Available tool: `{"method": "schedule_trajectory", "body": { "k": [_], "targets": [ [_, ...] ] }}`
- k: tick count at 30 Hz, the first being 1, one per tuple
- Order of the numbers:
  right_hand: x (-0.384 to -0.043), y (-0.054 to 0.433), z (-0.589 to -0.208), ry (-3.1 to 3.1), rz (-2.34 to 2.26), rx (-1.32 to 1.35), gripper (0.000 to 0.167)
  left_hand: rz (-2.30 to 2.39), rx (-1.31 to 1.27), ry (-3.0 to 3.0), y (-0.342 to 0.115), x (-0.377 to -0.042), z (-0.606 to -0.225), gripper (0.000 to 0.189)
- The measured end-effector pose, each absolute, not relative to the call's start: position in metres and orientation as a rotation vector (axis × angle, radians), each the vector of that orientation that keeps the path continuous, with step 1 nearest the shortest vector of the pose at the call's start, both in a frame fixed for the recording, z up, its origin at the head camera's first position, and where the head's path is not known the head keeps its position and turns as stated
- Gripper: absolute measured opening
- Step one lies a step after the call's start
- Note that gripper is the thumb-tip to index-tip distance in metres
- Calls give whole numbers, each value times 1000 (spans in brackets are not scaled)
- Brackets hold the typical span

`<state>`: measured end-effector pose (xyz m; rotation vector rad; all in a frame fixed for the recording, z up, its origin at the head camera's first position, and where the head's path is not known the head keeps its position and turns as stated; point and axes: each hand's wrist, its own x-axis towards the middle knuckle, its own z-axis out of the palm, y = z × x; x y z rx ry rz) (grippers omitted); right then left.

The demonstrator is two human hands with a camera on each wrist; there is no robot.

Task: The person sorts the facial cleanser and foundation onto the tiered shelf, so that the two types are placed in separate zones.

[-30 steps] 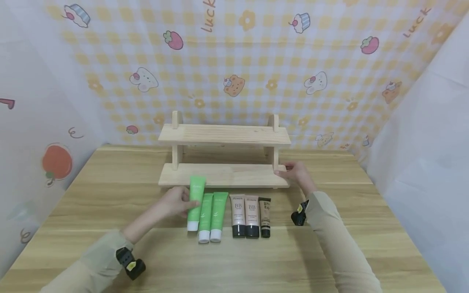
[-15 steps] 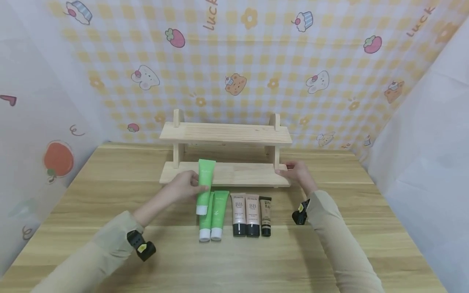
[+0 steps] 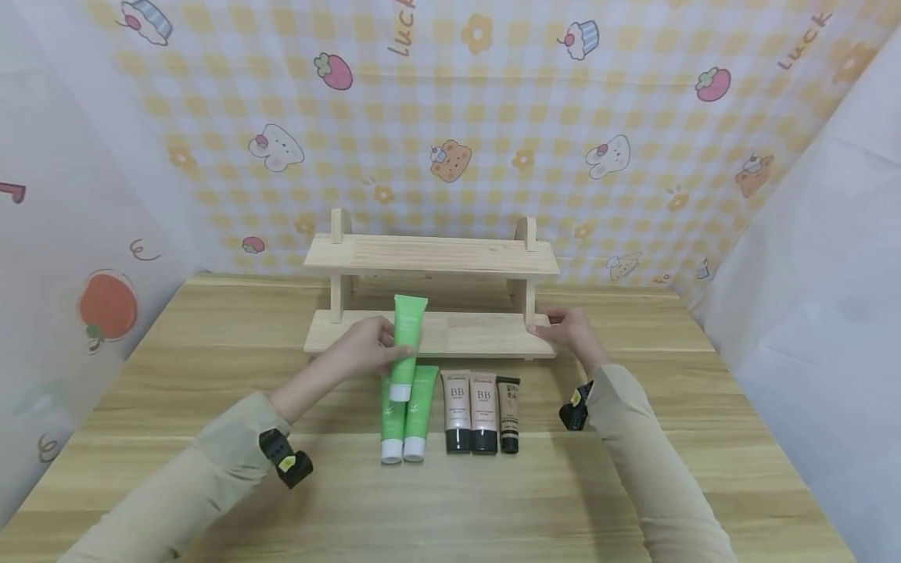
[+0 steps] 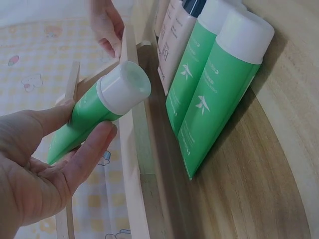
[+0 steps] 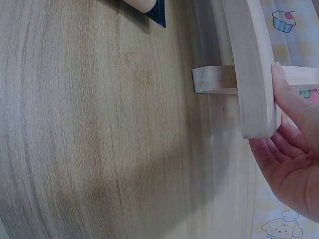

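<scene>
- Left hand (image 3: 367, 344) pinches a white-capped green squeeze tube (image 3: 409, 328), raised near the lower shelf (image 3: 479, 335)
- Two matching tubes (image 3: 421, 414) lie on the table (image 3: 450, 508)
- Right hand (image 3: 573, 332) grips the two-tier wooden rack (image 3: 429, 254) at lower right

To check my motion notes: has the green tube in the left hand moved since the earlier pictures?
Yes. In the head view, the held green tube has moved up and rightward relative to the wooden rack.

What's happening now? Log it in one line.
left grip: pinches green tube aloft | right grip: holds wooden shelf's lower board | table: two green tubes, two BB tubes, slim black-capped tube
</scene>
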<state>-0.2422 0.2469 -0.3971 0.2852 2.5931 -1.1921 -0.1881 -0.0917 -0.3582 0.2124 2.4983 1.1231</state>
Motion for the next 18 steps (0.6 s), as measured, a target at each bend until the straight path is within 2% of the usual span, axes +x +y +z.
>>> {"method": "schedule_trajectory", "body": {
  "k": [18],
  "targets": [
    [-242,247,-396,2597,-1165,292,64,1174,201,2477,-80,-198,-358,59]
  ]
}}
